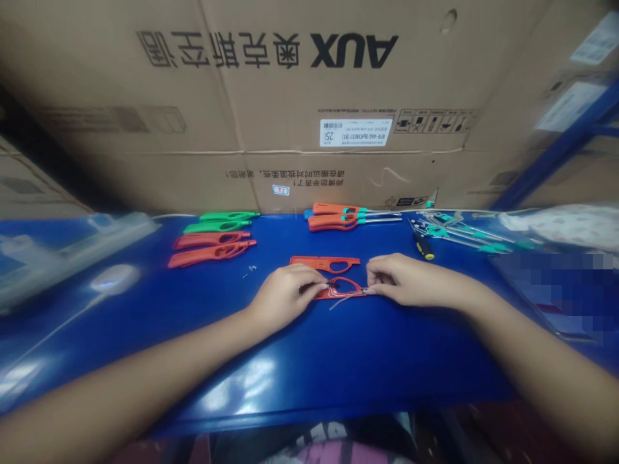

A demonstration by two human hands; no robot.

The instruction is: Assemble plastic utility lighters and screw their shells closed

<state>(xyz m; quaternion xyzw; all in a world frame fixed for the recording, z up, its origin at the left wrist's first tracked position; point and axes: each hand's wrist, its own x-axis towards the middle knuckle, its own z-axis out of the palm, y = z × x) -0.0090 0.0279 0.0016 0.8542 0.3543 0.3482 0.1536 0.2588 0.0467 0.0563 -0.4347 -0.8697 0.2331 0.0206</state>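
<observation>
An orange-red lighter half-shell (pixel 355 291) lies on the blue table between my hands, a thin pale wire or tube (pixel 338 301) crossing it. My left hand (pixel 290 290) is closed in a pinch over the shell's handle end, on a small dark part (pixel 333 283) beside the trigger opening. At the shell's narrow end, the thumb and fingers of my right hand (pixel 399 278) pinch a small silvery piece (pixel 365 290), partly hidden by the fingertips. Just behind lies a second orange-red half-shell (pixel 324 263), which neither hand grips.
Green shells (pixel 217 226) and red shells (pixel 213 252) lie at left, near tiny screws (pixel 250 269). Orange lighters (pixel 333 222) sit at the back. Rightward are a screwdriver (pixel 423 247), metal rods with teal ends (pixel 464 233) and a plastic bag (pixel 565 224). A cardboard wall (pixel 271 129) stands behind.
</observation>
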